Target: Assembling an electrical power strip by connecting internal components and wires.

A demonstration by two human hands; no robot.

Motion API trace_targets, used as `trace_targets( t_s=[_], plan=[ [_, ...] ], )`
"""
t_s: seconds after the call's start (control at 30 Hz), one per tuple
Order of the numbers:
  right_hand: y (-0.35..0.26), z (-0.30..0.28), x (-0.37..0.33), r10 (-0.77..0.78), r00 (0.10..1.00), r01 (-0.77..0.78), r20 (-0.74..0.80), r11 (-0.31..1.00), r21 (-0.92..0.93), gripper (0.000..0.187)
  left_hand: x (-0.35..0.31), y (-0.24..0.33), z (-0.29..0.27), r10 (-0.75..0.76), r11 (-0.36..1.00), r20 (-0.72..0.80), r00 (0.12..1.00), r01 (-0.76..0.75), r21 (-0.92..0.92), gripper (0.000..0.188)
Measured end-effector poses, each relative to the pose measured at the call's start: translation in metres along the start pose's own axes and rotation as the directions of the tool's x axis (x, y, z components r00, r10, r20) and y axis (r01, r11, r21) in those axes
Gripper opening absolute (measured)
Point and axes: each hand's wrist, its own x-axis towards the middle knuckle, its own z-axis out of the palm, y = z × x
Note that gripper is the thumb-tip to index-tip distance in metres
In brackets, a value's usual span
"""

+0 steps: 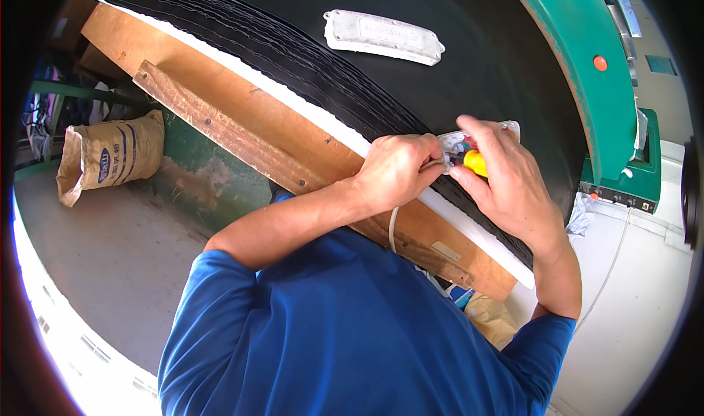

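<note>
My left hand [400,170] is closed on a white cable [393,229], which hangs below it over the wooden edge. The fingertips meet at the near end of an open white plastic housing [511,128], where small coloured wires show. Between the thumb and fingers of my right hand [510,188] is a screwdriver with a yellow handle [476,163]. Its dark end points left toward my left fingertips; the tip's exact contact is hidden. Farther off, a long white plastic cover [383,37] lies apart on the black sheets [469,71].
The layered black sheets rest on a white layer above a wooden board [315,133] with a nailed wooden strip [220,130]. A green curved machine frame [587,56] rises at right, with a green control box [638,174] beside it. A brown paper sack [117,155] stands at left.
</note>
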Motion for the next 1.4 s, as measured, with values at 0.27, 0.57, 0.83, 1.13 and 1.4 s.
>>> trace_targets(
  t_s=[0.27,0.57,0.83,1.13,1.4],
  plan=[
    [0.007,-0.002,0.009,-0.094,0.995,0.097,-0.028,0.985,0.144,0.041,0.0,0.0,0.0,-0.003,1.0,0.003,1.0,0.003,0.006,0.019],
    [0.006,0.0,0.005,-0.022,1.0,0.019,0.02,0.992,0.123,0.037,0.0,0.001,0.0,-0.023,1.0,0.014,1.0,0.023,-0.002,0.02],
    [0.011,-0.004,0.005,0.165,0.983,-0.172,0.082,0.981,0.088,0.043,0.001,0.007,-0.003,-0.036,0.999,0.031,0.999,0.036,0.018,0.023],
    [0.004,-0.001,0.001,0.029,0.999,-0.026,-0.035,0.997,0.077,0.043,0.005,0.015,0.001,0.052,0.99,0.008,0.999,-0.053,0.134,0.026],
    [0.017,-0.001,-0.004,-0.099,0.991,0.114,-0.088,0.976,0.183,0.039,0.014,0.022,0.011,0.16,0.955,-0.059,0.985,-0.14,0.262,0.021]
  ],
)
